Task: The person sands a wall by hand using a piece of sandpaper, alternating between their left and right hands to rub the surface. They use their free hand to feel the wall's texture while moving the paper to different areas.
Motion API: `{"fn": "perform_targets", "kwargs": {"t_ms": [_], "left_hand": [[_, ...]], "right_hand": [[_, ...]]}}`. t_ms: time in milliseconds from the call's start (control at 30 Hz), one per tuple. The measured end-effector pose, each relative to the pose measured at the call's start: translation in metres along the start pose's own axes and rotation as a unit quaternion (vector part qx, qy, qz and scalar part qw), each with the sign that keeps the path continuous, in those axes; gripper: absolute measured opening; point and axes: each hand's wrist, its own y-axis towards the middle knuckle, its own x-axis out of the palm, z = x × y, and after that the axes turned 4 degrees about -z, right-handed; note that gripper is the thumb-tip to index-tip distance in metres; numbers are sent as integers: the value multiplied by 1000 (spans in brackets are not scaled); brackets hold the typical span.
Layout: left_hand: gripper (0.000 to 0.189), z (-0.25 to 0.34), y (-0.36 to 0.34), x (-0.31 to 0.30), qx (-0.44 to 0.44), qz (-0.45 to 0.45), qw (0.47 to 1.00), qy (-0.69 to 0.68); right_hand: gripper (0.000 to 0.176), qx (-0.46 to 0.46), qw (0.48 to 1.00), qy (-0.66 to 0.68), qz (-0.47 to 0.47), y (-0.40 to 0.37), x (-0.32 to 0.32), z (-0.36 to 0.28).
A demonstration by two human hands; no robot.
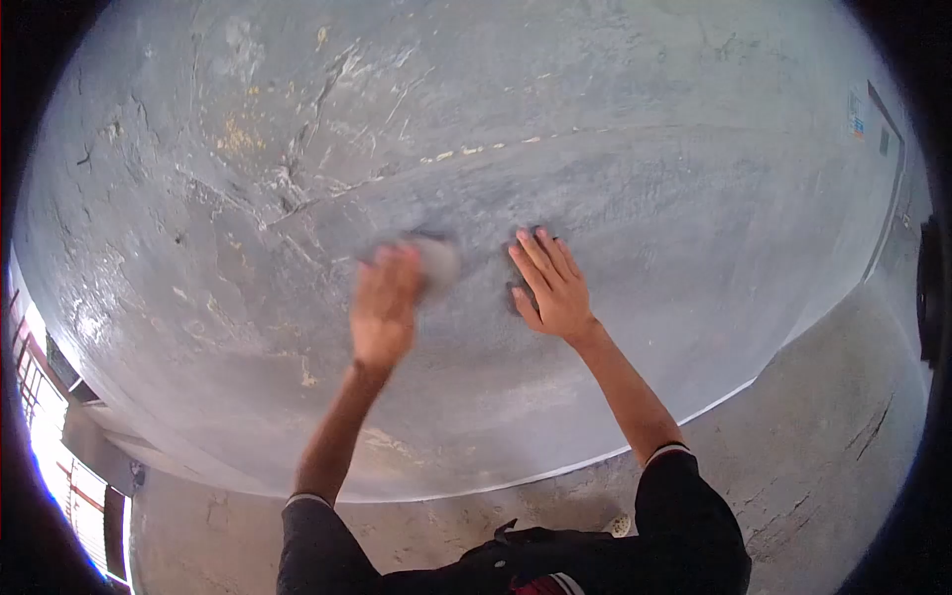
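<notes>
A grey wall (476,377) with rough, cracked patches fills most of the head view. My left hand (387,297), smeared by motion, is against the wall left of centre, closed on a pale, blurred pad (436,263) whose edge shows beyond the fingers. To its right, my right hand (553,288) lies against the wall with its fingers spread, holding nothing. The two hands are apart, at nearly the same height.
A barred window (84,506) lets in bright light at the lower left. Rough, cracked floor (813,446) shows below the wall's edge. A dark round object (930,293) is at the far right, with a small label (857,114) above it.
</notes>
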Motion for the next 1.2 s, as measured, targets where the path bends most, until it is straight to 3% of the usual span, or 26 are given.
{"fn": "perform_targets", "kwargs": {"t_ms": [33,100,133,167,233,267,367,433,467,633,700,767,900,967,1067,1100,1200], "left_hand": [[48,-4,18,-10,3,2,1000,0],[48,-6,42,-31,-114,0,992,53],[49,-2,26,-13,-59,24,998,19],[49,9,3,-1,-57,21,998,21],[48,36,-28,5,119,-111,986,-35],[48,31,-28,7,118,-113,986,-34],[47,9,12,-15,32,-64,997,-33],[48,2,50,-36,-148,41,988,28],[48,9,40,-28,-151,38,987,30],[51,53,-11,5,67,-103,992,-13],[50,38,3,-2,65,-89,994,-10],[49,24,33,-18,-96,18,995,17],[50,41,26,-4,-153,36,987,21],[50,61,-14,19,45,-91,993,-66],[49,42,-1,11,71,-48,996,-25],[49,38,11,5,65,-49,996,-23],[50,27,51,-19,-160,8,985,65]], "right_hand": [[50,1,1000,-2,3,0,-1,3],[52,24,999,-16,32,-3,-4,7],[52,25,999,-13,30,-4,-8,8],[52,37,999,-20,30,-4,-12,10],[53,49,998,-24,31,-8,-19,14],[54,50,998,-27,21,-11,-22,17],[56,53,998,-17,8,-17,-26,22],[56,66,998,-8,19,-20,-24,23],[56,64,998,-5,16,-23,-23,22],[55,99,995,-14,-3,-28,-24,18],[55,92,996,-8,3,-29,-22,22],[55,85,996,1,10,-30,-19,24],[56,100,995,7,-12,-33,-19,24],[56,102,995,9,-17,-32,-18,25],[56,80,997,14,-18,-33,-20,31],[56,81,996,11,-23,-36,-18,32],[55,86,996,7,-25,-38,-10,32]]}}
